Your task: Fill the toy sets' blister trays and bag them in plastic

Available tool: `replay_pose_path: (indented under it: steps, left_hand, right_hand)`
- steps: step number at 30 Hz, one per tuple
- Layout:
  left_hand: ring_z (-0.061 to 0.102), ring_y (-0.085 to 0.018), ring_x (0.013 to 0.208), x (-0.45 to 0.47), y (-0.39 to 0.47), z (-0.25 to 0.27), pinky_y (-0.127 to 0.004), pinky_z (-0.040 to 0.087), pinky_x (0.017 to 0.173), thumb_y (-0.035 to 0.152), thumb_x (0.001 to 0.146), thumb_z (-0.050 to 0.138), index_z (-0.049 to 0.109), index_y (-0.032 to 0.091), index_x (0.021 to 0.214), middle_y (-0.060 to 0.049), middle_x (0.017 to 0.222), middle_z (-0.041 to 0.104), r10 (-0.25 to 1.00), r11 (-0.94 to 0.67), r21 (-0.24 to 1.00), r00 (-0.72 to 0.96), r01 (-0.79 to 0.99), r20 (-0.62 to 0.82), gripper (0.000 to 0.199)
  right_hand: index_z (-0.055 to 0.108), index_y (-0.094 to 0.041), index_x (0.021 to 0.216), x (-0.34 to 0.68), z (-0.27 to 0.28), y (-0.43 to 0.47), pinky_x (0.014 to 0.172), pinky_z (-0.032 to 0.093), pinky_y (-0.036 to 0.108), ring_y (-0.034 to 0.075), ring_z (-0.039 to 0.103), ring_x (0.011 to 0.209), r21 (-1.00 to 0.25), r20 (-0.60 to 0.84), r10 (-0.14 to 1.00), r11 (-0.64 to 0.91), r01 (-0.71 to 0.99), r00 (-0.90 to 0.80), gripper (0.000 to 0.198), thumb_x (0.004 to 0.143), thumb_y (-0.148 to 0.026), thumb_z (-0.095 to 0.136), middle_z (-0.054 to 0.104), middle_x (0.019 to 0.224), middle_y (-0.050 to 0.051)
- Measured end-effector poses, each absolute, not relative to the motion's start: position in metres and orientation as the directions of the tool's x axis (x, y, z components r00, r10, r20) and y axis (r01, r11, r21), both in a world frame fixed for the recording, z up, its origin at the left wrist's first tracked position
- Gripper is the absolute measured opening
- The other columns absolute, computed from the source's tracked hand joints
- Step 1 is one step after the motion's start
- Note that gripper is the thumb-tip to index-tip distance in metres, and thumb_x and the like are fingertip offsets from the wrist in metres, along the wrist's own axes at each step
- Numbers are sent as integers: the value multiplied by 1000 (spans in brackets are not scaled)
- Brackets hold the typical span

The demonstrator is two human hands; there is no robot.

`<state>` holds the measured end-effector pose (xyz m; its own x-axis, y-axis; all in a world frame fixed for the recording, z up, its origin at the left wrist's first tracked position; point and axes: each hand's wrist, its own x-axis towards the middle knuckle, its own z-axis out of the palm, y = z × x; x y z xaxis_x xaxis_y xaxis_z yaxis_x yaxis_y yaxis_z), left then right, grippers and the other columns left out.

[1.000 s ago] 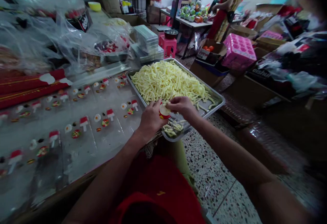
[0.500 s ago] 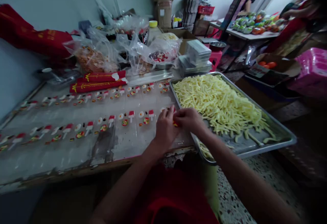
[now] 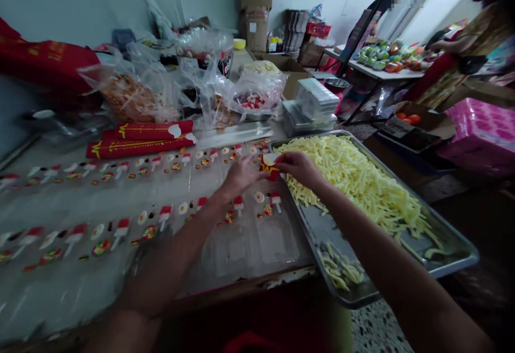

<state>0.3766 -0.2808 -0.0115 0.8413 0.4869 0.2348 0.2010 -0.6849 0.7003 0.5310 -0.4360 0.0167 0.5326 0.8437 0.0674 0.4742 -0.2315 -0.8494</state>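
Observation:
A small red fries carton [image 3: 268, 169] with a yellow M-like mark and a pale opening is held up between my two hands, over the table beside the tray. My right hand [image 3: 300, 168] pinches its right edge. My left hand [image 3: 242, 175], slightly blurred, is closed at its left edge. To the right, a metal tray [image 3: 450, 267] carries a heap of pale yellow fries-shaped pieces [image 3: 354, 170]. Beneath and left of my hands lie rows of clear plastic packs [image 3: 277, 240] with tiny toy-food pieces, such as a red-and-white popsicle shape [image 3: 276, 199] and a fried-egg shape [image 3: 259, 197].
Stacks of nested red cartons [image 3: 140, 146] lie behind the rows. Clear bags of small pieces [image 3: 129, 98] and stacked clear boxes [image 3: 316, 98] stand at the back. A pink package [image 3: 478, 133] sits at right. Two people are near a far table [image 3: 386, 71].
My hands have moved up and away from the table's front edge, bringing the red carton into clear view. The camera view has shifted, showing more of the tray's near end.

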Motion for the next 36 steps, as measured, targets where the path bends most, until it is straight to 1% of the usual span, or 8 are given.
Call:
replay_pose_path:
  steps: [4, 7, 12, 16, 25, 27, 31, 36]
  left_hand:
    - [25, -41, 154, 399, -244, -15, -59, 15, 126, 72, 60, 82, 38, 16, 156, -21, 165, 33, 303, -878, 410, 950, 249, 72, 119]
    - [15, -41, 157, 404, -245, -20, -65, 5, 125, 84, 64, 71, 27, 14, 161, -23, 169, 19, 218, -923, 308, 973, 229, -70, 127]
    - [9, -40, 158, 405, -256, -25, -68, 3, 123, 79, 71, 67, 22, 10, 161, -25, 169, 14, 219, -939, 247, 970, 238, -104, 122]
    - [9, -40, 158, 406, -254, -24, -70, 0, 122, 69, 65, 80, 25, 12, 161, -25, 168, 16, 246, -930, 256, 964, 264, -102, 124]
    - [14, -44, 157, 404, -254, -31, -69, 12, 122, 71, 52, 88, 27, 11, 160, -30, 165, 21, 281, -909, 339, 957, 241, 71, 137]
    - [22, -41, 156, 393, -239, -24, -65, 18, 122, 69, 60, 85, 37, 15, 156, -26, 163, 32, 307, -921, 312, 928, 234, 210, 121]
    - [61, -28, 129, 338, -159, 6, -45, 44, 111, 42, 92, 66, 66, 21, 130, -13, 135, 68, 587, -810, 253, 738, 530, 333, 43]
    - [63, -29, 113, 256, -35, 47, -43, 46, 101, 9, 84, 52, 66, 7, 124, -19, 122, 70, 744, -648, 165, 572, 744, 345, 42]
  right_hand:
    - [80, -13, 96, 578, 31, -400, 67, 43, 24, 17, 64, 75, -384, -133, 928, -371, 846, 347, 20, 86, -27, 68, 74, 82, 5]
    - [82, -20, 93, 580, 35, -384, 73, 44, 23, 18, 68, 84, -270, -260, 942, -283, 920, 213, 15, 85, -20, 70, 76, 90, 5]
    - [80, -16, 101, 537, 23, -384, 93, 45, 38, 31, 64, 111, 57, -167, 980, -100, 993, 108, 21, 91, -20, 62, 69, 120, 18]
    - [75, -6, 111, 503, -3, -384, 97, 46, 46, 34, 65, 106, 257, -106, 983, -116, 959, 147, 28, 92, -14, 55, 70, 111, 23]
    - [70, -18, 98, 527, 15, -412, 74, 48, 32, 22, 68, 85, -193, 68, 978, -182, 964, 199, 19, 96, -16, 51, 70, 99, 11]
    - [70, -21, 96, 525, 22, -444, 73, 48, 33, 21, 67, 82, -320, 183, 941, -216, 922, 284, 23, 99, -25, 48, 68, 99, 10]
    - [70, -36, 91, 534, 26, -516, 72, 50, 38, 22, 69, 83, -501, 229, 896, -227, 835, 381, 19, 96, -43, 53, 70, 102, 12]
    - [72, -47, 87, 537, 22, -532, 67, 49, 44, 25, 71, 75, -642, 141, 851, -310, 701, 506, 13, 86, -55, 62, 75, 91, 18]
